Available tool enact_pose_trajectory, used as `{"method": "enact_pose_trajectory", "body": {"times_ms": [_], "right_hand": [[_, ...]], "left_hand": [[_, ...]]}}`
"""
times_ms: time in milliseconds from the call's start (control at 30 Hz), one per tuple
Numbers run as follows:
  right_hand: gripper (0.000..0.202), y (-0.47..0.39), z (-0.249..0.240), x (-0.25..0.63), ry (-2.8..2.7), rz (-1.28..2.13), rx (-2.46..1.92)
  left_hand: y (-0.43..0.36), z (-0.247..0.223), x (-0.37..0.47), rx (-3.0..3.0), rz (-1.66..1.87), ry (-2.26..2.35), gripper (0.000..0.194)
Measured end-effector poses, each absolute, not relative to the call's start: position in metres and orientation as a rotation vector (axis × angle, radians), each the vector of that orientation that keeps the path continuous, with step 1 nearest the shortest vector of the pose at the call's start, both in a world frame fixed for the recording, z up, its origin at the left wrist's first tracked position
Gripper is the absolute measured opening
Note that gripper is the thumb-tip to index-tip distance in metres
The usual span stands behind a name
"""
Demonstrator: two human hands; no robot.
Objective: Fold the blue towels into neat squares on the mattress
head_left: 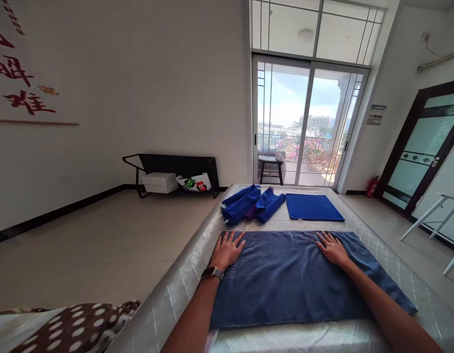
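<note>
A dark greyish-blue towel lies spread out on the pale mattress, with some wrinkles across its middle. My left hand rests flat on its far left corner, fingers spread; a watch is on that wrist. Near the far edge, right of the middle, my right hand lies flat on the same towel with fingers apart. Beyond it, a bright blue cloth is laid flat. To that cloth's left are crumpled blue cloths with a bit of purple between them.
At the lower left is a brown polka-dot blanket. A black rack holding a white box stands by the wall. White stool legs stand to the right, near a dark-framed door. Sliding glass doors are ahead.
</note>
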State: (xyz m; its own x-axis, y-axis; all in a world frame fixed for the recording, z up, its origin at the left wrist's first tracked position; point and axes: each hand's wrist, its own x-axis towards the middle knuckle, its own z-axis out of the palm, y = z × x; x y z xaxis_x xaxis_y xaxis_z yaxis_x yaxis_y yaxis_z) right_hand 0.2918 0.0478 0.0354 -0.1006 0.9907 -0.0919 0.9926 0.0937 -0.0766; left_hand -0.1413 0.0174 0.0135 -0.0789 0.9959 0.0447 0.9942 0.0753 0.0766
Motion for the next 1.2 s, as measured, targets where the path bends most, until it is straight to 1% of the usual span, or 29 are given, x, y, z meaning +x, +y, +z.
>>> {"method": "enact_pose_trajectory", "body": {"times_ms": [300,500,600,700,800,867,967,1100,1200], "right_hand": [[0.064,0.055,0.022,0.349,2.159,-0.095,2.262],[0.064,0.049,0.033,0.388,2.031,-0.072,2.373],[0.062,0.049,0.044,0.390,1.976,-0.070,2.402],[0.060,0.051,0.053,0.363,2.039,0.008,2.394],[0.058,0.049,0.053,0.305,2.427,0.102,2.145],[0.057,0.044,0.049,0.262,2.691,0.032,1.858],[0.060,0.037,0.040,0.213,2.823,-0.126,1.627],[0.062,0.033,0.032,0.199,2.744,-0.275,1.636],[0.061,0.038,0.032,0.219,2.664,-0.250,1.732]], "left_hand": [[0.017,0.017,-0.141,2.103,0.132,2.275,0.061],[0.016,0.019,-0.139,2.093,0.155,2.276,0.065],[0.014,0.021,-0.137,2.086,0.177,2.262,0.068],[0.012,0.024,-0.136,2.072,0.165,2.261,0.070],[0.011,0.027,-0.135,2.051,0.155,2.260,0.071],[0.010,0.027,-0.135,2.046,0.165,2.259,0.071],[0.011,0.026,-0.135,2.050,0.177,2.260,0.072],[0.012,0.024,-0.137,2.053,0.165,2.260,0.073],[0.012,0.023,-0.138,2.073,0.147,2.257,0.072]]}}
